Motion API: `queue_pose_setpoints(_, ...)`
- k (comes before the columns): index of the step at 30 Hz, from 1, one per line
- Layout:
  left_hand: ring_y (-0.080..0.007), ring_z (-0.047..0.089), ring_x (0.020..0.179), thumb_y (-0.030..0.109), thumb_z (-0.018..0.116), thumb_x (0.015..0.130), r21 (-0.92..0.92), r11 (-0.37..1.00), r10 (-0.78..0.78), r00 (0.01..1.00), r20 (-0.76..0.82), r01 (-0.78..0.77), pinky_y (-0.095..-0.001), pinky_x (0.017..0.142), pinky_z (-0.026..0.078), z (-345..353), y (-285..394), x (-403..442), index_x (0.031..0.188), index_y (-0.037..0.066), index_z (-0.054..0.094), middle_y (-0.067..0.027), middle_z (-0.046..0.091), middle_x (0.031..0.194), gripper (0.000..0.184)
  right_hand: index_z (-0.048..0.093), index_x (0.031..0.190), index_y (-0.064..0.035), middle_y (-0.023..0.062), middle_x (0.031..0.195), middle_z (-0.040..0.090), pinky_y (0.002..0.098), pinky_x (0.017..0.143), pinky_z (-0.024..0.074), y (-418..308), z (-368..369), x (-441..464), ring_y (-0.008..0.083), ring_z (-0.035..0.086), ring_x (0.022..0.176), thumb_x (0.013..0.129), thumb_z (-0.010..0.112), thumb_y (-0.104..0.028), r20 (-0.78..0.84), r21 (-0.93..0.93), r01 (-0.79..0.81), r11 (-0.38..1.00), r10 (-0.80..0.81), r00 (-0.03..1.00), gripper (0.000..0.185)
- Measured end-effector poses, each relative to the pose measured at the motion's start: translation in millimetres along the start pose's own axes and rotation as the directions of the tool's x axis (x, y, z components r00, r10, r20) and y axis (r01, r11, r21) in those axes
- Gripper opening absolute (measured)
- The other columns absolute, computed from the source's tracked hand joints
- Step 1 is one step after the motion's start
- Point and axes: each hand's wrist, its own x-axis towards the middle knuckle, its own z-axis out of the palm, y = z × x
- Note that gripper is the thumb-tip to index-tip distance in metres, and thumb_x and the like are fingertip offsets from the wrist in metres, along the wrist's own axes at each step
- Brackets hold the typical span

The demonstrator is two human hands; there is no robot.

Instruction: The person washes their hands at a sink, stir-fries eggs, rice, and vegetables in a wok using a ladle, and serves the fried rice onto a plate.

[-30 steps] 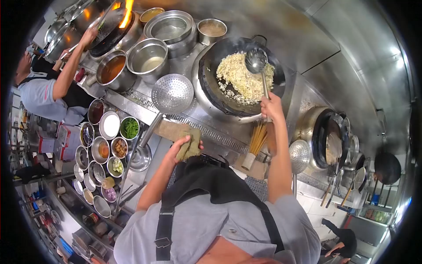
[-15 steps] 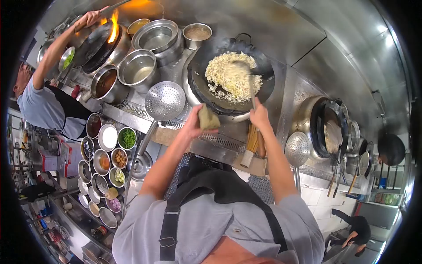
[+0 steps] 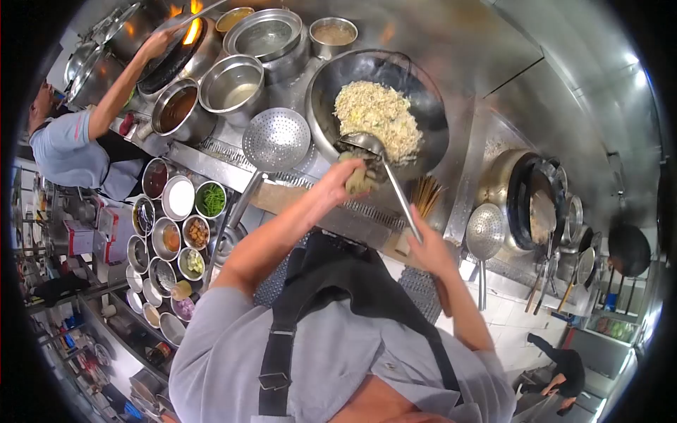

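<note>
Fried rice with bits of egg (image 3: 374, 109) lies in a large black wok (image 3: 431, 92) in front of me. My left hand (image 3: 338, 183) is closed around a folded greenish cloth (image 3: 358, 180), pressed at the wok's near rim. My right hand (image 3: 431, 248) grips the long handle of a metal ladle (image 3: 364, 143). The ladle's bowl is at the near edge of the rice, just above the cloth. Partly behind the ladle's handle and my right hand is a bamboo wok brush (image 3: 427, 194).
A perforated strainer (image 3: 276, 139) rests left of the wok, beside metal pots (image 3: 231, 88). Small bowls of ingredients (image 3: 210, 199) stand at lower left. Another person (image 3: 77, 148) works at a flaming wok at upper left. Another strainer (image 3: 485, 231) and wok (image 3: 518, 197) are on the right.
My left hand and cloth have moved right to the wok's rim. The right hand has come down toward me, drawing the ladle to the wok's near side. The wok has tilted and the rice has shifted.
</note>
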Motion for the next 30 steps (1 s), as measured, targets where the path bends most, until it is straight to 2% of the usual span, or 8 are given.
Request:
queue_pose_setpoints(2, -0.0321, 0.07, 0.082, 0.014, 0.061, 0.087, 0.053, 0.994, 0.095, 0.995, 0.009, -0.096, -0.0451, 0.064, 0.058, -21, -10, 31, 0.111, 0.007, 0.055, -0.0137, 0.066, 0.098, 0.026, 0.027, 0.155, -0.0096, 0.0325, 0.124, 0.059, 0.0444, 0.097, 0.0474, 19, 7, 26, 0.0471, 0.06, 0.112, 0.092, 0.057, -0.009, -0.051, -0.075, 0.092, 0.993, -0.095, 0.994, 0.07)
queue_pose_setpoints(5, -0.0302, 0.07, 0.086, 0.012, 0.062, 0.087, 0.021, 0.983, 0.181, 0.98, 0.085, -0.183, -0.0416, 0.067, 0.06, -33, -38, 6, 0.114, 0.005, 0.054, -0.0139, 0.067, 0.101, 0.029, 0.026, 0.154, -0.0045, 0.0332, 0.126, 0.058, 0.0401, 0.098, 0.0474, 3, 10, 86, 0.0464, 0.06, 0.113, 0.092, 0.058, -0.011, -0.065, -0.203, -0.228, 0.952, 0.219, 0.974, 0.071)
queue_pose_setpoints(11, -0.0222, 0.065, 0.084, 0.006, 0.064, 0.085, -0.075, 0.986, 0.161, 0.978, 0.131, -0.152, -0.0342, 0.064, 0.057, -62, -74, 0, 0.114, 0.009, 0.056, -0.0091, 0.063, 0.093, 0.03, 0.035, 0.15, 0.0009, 0.0263, 0.12, 0.063, 0.0364, 0.084, 0.0506, 46, 45, 55, 0.0354, 0.067, 0.099, 0.09, 0.059, -0.009, -0.397, 0.015, 0.326, 0.945, -0.293, 0.87, 0.065)
queue_pose_setpoints(15, -0.0276, 0.067, 0.082, 0.012, 0.063, 0.084, -0.036, 0.998, 0.053, 0.998, 0.02, -0.052, -0.042, 0.065, 0.058, 0, -16, 2, 0.103, 0.004, 0.055, -0.012, 0.063, 0.095, 0.022, 0.037, 0.15, -0.0008, 0.0138, 0.111, 0.068, 0.0323, 0.08, 0.0505, -29, -17, 1, 0.0188, 0.062, 0.083, 0.091, 0.061, -0.011, 0.046, 0.25, -0.149, 0.957, 0.141, 0.989, 0.064)
queue_pose_setpoints(21, -0.0323, 0.068, 0.087, 0.007, 0.058, 0.085, -0.032, 0.993, 0.114, 0.993, 0.018, -0.114, -0.0449, 0.067, 0.059, -8, -30, 17, 0.107, 0.003, 0.053, -0.0162, 0.063, 0.1, 0.024, 0.036, 0.15, -0.0035, 0.0287, 0.108, 0.067, 0.0447, 0.071, 0.0518, 16, 5, 35, 0.0435, 0.067, 0.075, 0.09, 0.057, -0.011, -0.154, -0.149, 0.214, 0.965, -0.236, 0.959, 0.063)
queue_pose_setpoints(24, -0.0345, 0.068, 0.097, 0.003, 0.057, 0.083, 0.084, 0.96, 0.256, 0.96, 0.116, -0.266, -0.0451, 0.076, 0.061, -65, -80, 38, 0.117, 0.002, 0.051, -0.0179, 0.063, 0.107, 0.035, 0.036, 0.15, -0.0045, 0.0341, 0.117, 0.06, 0.0454, 0.082, 0.0513, 0, 21, 65, 0.049, 0.064, 0.096, 0.09, 0.057, -0.012, -0.18, -0.082, -0.098, 0.992, 0.082, 0.98, 0.064)
queue_pose_setpoints(27, -0.0342, 0.067, 0.098, 0.0, 0.056, 0.082, 0.176, 0.892, 0.403, 0.909, 0.11, -0.417, -0.0457, 0.077, 0.061, -60, -90, -3, 0.126, 0.002, 0.048, -0.0183, 0.062, 0.11, 0.044, 0.035, 0.15, -0.0044, 0.0326, 0.116, 0.061, 0.0444, 0.087, 0.0501, 8, 17, 35, 0.0477, 0.063, 0.103, 0.09, 0.058, -0.012, -0.293, -0.047, 0.102, 0.994, -0.112, 0.949, 0.065)
queue_pose_setpoints(30, -0.0354, 0.068, 0.094, 0.001, 0.057, 0.084, 0.026, 0.965, 0.259, 0.966, 0.011, -0.26, -0.0467, 0.074, 0.062, -40, -57, 20, 0.12, 0.002, 0.049, -0.0196, 0.065, 0.106, 0.037, 0.034, 0.151, -0.0049, 0.0331, 0.111, 0.063, 0.0459, 0.089, 0.0494, -15, -15, -24, 0.0493, 0.062, 0.103, 0.09, 0.058, -0.012, -0.138, 0.083, -0.005, 0.997, 0.016, 0.99, 0.065)
